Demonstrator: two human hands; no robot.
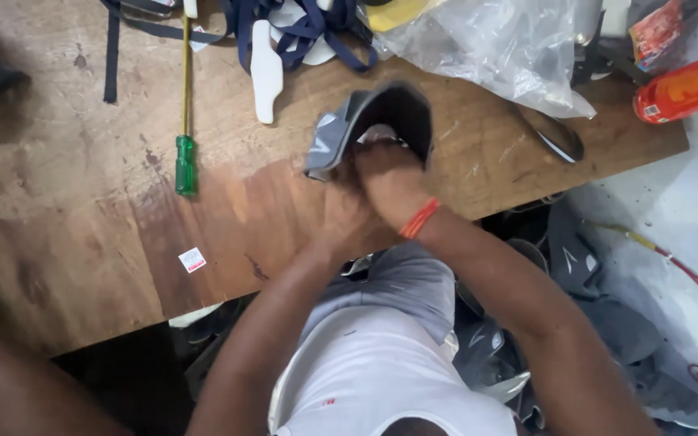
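Gripping grey shoe upper (381, 121) | both hands closed on it: left (345, 214), right (389, 178) | over wooden table (82, 242)

Bare wooden surface (58, 242) lies open at left; a green-handled screwdriver (185, 161) and crumpled clear plastic bag (502, 48) crowd the far edge.

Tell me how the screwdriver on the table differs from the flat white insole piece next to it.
The screwdriver is long and thin, with a green handle and a yellowish shaft; the white insole piece is shorter, broad, flat and plain white. The screwdriver lies wholly clear of the dark blue straps; the insole piece's upper end reaches in among them. Both lie untouched on the wooden table, pointing roughly the same way.
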